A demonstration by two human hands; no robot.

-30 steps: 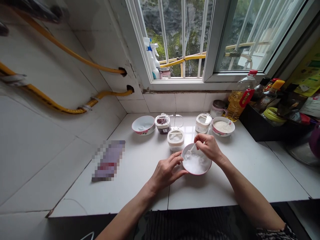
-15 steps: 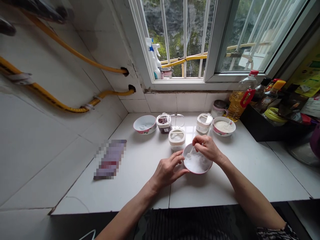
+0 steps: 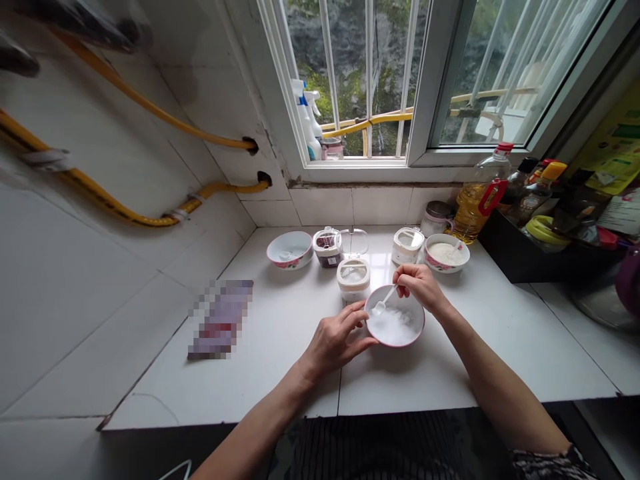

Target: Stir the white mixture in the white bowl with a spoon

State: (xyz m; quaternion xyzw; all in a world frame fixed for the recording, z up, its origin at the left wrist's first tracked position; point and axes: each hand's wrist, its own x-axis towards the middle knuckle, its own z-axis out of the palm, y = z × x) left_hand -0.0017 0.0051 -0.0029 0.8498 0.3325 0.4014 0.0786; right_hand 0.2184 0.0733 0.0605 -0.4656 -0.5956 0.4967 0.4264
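My left hand (image 3: 343, 333) grips the left rim of a bowl (image 3: 423, 327), thumb low on the side and fingers at the edge. White grains (image 3: 395, 328), like salt or sugar, lie in it. Between the closed fingers of my right hand (image 3: 417, 287) is the handle of a small white spoon (image 3: 380, 307), its scoop down at the left part of the grains. Just behind the bowl stands a clear-lidded seasoning jar (image 3: 353, 280). Farther back are a jar with dark red contents and an open lid (image 3: 328, 248), and another white jar (image 3: 407, 247).
A flowered bowl (image 3: 290, 251) stands at the back left; another, holding pale powder (image 3: 447, 253), is at the back right. Beyond are an oil bottle (image 3: 473, 200) and a black bin of bottles (image 3: 520, 257). A blurred purple packet (image 3: 223, 320) lies left. Yellow pipes (image 3: 120, 207) cross the wall.
My right hand has drawn slightly up and to the right, uncovering more of the bowl and the spoon. My left hand stays on the rim.
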